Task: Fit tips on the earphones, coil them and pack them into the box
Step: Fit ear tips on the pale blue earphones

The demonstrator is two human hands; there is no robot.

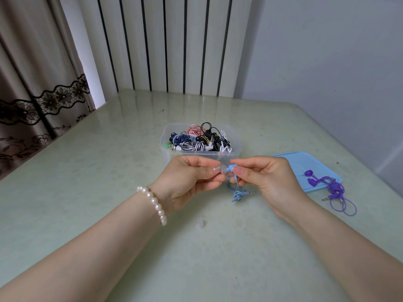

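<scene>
My left hand point(192, 177) pinches a clear silicone tip point(220, 168) between thumb and fingers. My right hand point(266, 177) pinches a blue earbud point(232, 167), whose nozzle meets the tip. The blue earphone cable point(237, 194) hangs below my hands in a loose bundle with its plug on the table. A second clear tip point(201, 224) lies on the table near my left wrist. The clear plastic box point(168, 155) beyond my hands holds several coiled earphones.
A blue lid point(301, 162) lies to the right of the box. Purple earphones point(331, 188) sprawl partly on the lid and partly on the pale green table point(87, 171). A curtain hangs at the left; a wall stands at the right.
</scene>
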